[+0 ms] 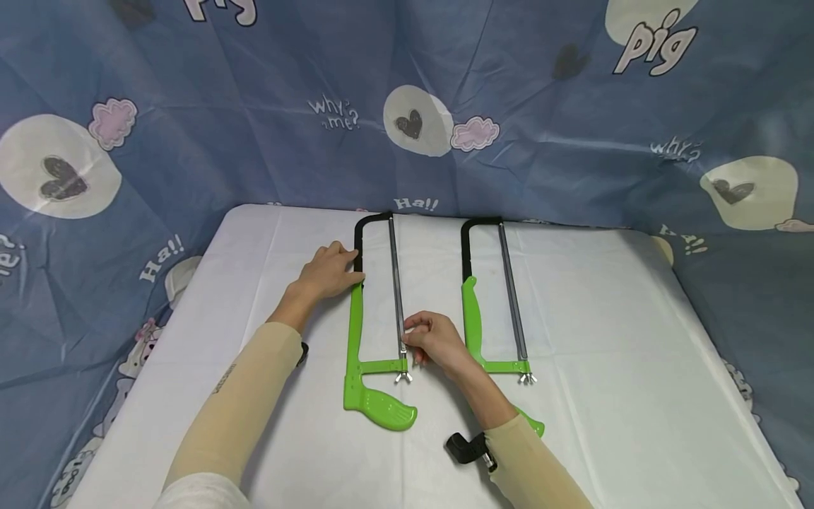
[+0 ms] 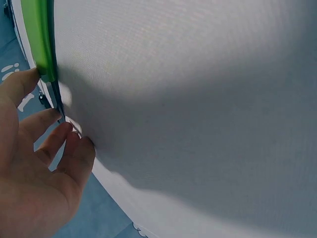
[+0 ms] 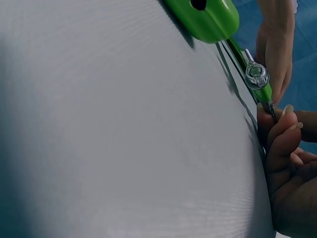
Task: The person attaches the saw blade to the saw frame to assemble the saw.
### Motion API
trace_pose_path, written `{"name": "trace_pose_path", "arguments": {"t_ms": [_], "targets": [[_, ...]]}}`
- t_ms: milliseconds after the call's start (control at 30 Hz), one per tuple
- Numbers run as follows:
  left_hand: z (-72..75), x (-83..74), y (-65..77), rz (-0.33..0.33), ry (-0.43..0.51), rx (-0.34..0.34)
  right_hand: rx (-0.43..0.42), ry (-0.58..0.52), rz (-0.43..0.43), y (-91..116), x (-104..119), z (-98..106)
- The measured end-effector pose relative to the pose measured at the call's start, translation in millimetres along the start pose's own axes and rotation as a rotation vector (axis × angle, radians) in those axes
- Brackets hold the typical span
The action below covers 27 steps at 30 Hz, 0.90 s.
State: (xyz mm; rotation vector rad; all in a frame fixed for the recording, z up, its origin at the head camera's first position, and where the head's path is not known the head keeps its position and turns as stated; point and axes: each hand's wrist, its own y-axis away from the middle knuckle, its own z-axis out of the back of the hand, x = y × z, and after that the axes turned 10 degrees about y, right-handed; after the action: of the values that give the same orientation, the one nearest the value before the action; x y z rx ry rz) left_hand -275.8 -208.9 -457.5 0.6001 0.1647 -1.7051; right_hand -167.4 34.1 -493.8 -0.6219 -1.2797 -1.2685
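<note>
Two hacksaws with green handles and black front frames lie side by side on the white table. On the left hacksaw [image 1: 354, 325], my left hand [image 1: 327, 273] holds the frame with thumb and fingertips where black meets green. The left wrist view shows the thumb against the end of the green part [image 2: 39, 44]. My right hand [image 1: 437, 341] pinches the lower end of that saw's grey blade [image 1: 396, 276], just above the wing nut [image 1: 403, 378]. In the right wrist view, the fingertips partly hide the blade end beside the wing nut [image 3: 257, 74].
The right hacksaw [image 1: 472, 318] lies just right of my right hand, its grip partly covered by the forearm. A black wrist mount [image 1: 466, 448] sits at the right wrist. The white table [image 1: 636, 396] ends at a blue printed cloth [image 1: 547, 106] behind.
</note>
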Motion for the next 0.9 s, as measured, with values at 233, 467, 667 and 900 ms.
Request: {"name": "trace_pose_path", "arguments": {"t_ms": [233,467,667,900], "targets": [[-2.3,0.5,0.0,0.006,0.011,-0.006,-0.048,-0.004,-0.001,5,1,-1],[-2.1,0.7,-0.8,0.012,0.026,-0.014,-0.109,0.287,0.027,19,4,5],[-1.2,1.5,0.8,0.01,0.026,-0.013,0.104,0.454,0.042,38,8,13],[-1.1,-2.0,1.6,0.009,0.013,-0.005,0.265,0.456,0.082,49,6,17]]}}
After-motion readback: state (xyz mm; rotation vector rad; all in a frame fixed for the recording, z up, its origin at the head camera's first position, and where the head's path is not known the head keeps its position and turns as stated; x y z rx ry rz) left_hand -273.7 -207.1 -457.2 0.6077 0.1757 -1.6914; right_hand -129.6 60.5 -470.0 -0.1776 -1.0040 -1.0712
